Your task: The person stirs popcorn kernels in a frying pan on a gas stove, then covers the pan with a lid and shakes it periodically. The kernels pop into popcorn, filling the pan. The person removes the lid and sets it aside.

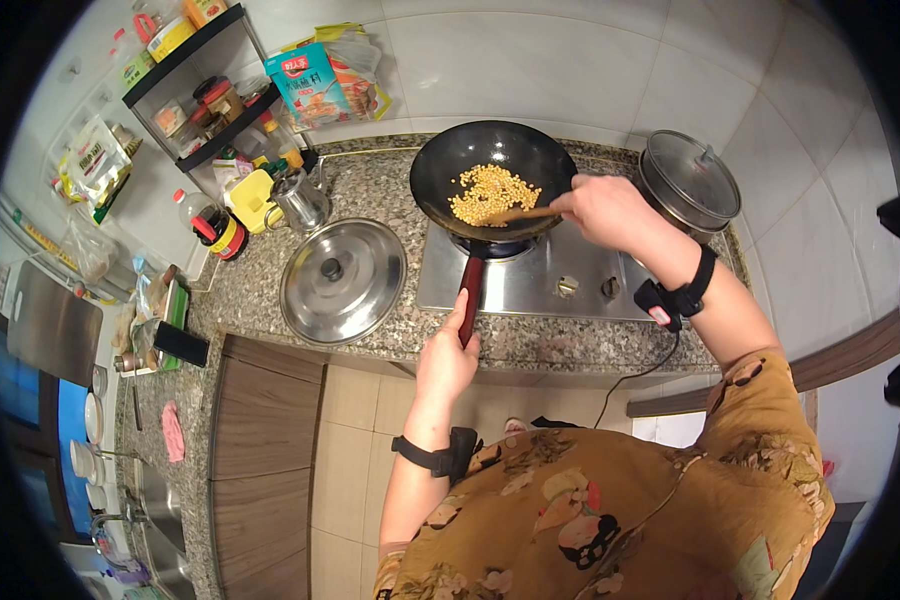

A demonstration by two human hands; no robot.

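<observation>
A black wok (445, 165) sits over the left burner of the steel gas stove (515, 290). Small yellow kernels or beans (492, 192) lie in a loose heap on its bottom. My left hand (448, 358) is wrapped round the wok's dark red handle (473, 285), which points toward me. Reaching over from the right, my right hand (607, 212) grips a wooden spatula (526, 214). The spatula's blade end touches the near edge of the yellow heap, and my fingers cover the rest of its handle.
A round steel lid (343, 282) lies left of the stove. Behind it stand a steel pitcher (301, 200) and a dark sauce bottle (211, 226). A glass-lidded pot (689, 180) occupies the right side. Further left are a black shelf (195, 88), a phone (181, 344) and a sink (160, 500).
</observation>
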